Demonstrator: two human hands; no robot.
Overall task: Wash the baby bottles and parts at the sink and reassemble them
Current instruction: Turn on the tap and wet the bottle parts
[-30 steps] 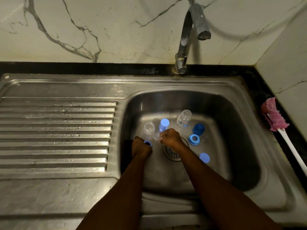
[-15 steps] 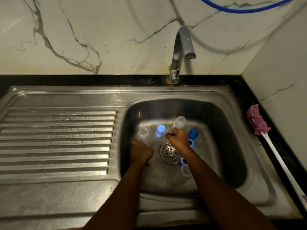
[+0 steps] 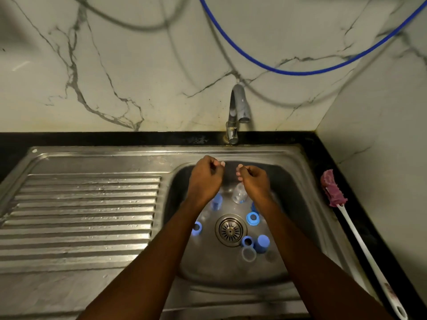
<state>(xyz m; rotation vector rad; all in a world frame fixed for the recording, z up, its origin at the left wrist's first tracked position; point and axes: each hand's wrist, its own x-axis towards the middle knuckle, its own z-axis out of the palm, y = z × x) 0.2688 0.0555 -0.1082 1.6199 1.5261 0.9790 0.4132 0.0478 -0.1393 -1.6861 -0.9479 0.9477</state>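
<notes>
All parts are seen loose in the sink (image 3: pixel 277 152) basin, none assembled. A clear bottle (image 3: pixel 239 195) stands at the back, partly hidden by the right hand (image 3: pixel 254 181), w/ a blue cap (image 3: pixel 216 202) just beside it. A 2nd cap (image 3: pixel 262 243) at the front touches a blue ring (image 3: pixel 247 241). A 2nd ring (image 3: pixel 252 218) lies right of the drain (image 3: pixel 230 229), a 3rd ring (image 3: pixel 196 228) left of it, and a clear part (image 3: pixel 248 254) lies nearest the front.

The left hand (image 3: pixel 205 179) & right hand are held over the basin's back edge, below the tap (image 3: pixel 238 107). Fingers of both are curled in; nothing is seen gripped. No running water is seen.

Risks, as judged:
- Light caps & rings could be tipped or washed onto the drain if the tap is opened hard.
- Clear pieces are hard to spot vs. wet steel, so one may be missed or mismatched at reassembly.
- The brush (image 3: pixel 332 190) lies well apart on the right counter, so a reach across w/ wet hands would be needed.

The draining board (image 3: pixel 80 215) is at left.
</notes>
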